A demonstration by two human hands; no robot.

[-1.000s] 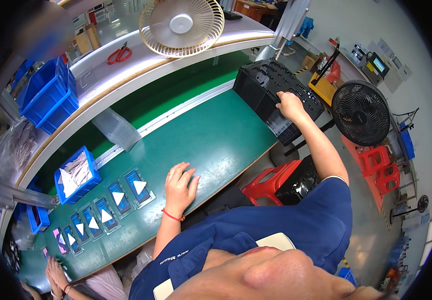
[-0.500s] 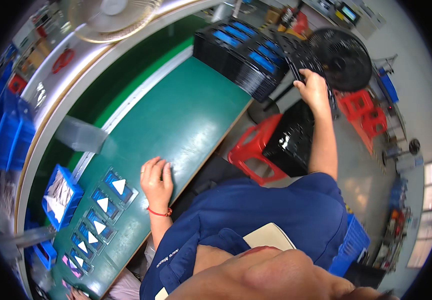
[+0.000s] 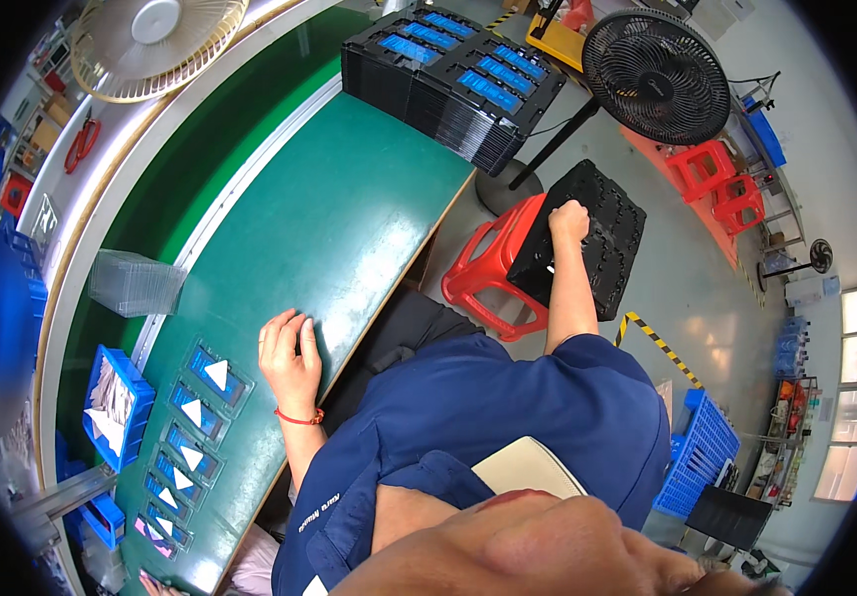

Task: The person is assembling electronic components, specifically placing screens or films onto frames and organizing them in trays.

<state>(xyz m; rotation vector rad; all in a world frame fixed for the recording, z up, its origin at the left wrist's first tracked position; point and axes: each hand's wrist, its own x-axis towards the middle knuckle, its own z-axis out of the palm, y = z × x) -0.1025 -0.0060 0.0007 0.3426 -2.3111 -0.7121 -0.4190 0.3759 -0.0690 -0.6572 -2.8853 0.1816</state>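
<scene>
My left hand (image 3: pixel 290 360) lies on the green tabletop (image 3: pixel 324 199) with its fingers stretched out and nothing in it. To its left, several clear plastic pieces with blue inserts and white triangles (image 3: pixel 216 374) are lined up on the table. My right arm reaches out past the table's right edge. There my right hand (image 3: pixel 570 223) is closed at the left part of a black molded plastic tray (image 3: pixel 612 233), its fingertips mostly hidden. That tray tops a black stack on a red stool (image 3: pixel 483 278).
A tall stack of black trays with blue items (image 3: pixel 448 84) stands at the table's far end. A black pedestal fan (image 3: pixel 657 74) is behind the stool. A blue bin of white pieces (image 3: pixel 116 407) and clear sheets (image 3: pixel 136 283) line the left side. Another person's hand (image 3: pixel 155 584) shows at the bottom.
My right hand has come down and nearer with the black tray, which was raised and tilted by the fan and now lies on the stool's stack. My left hand stays on the table.
</scene>
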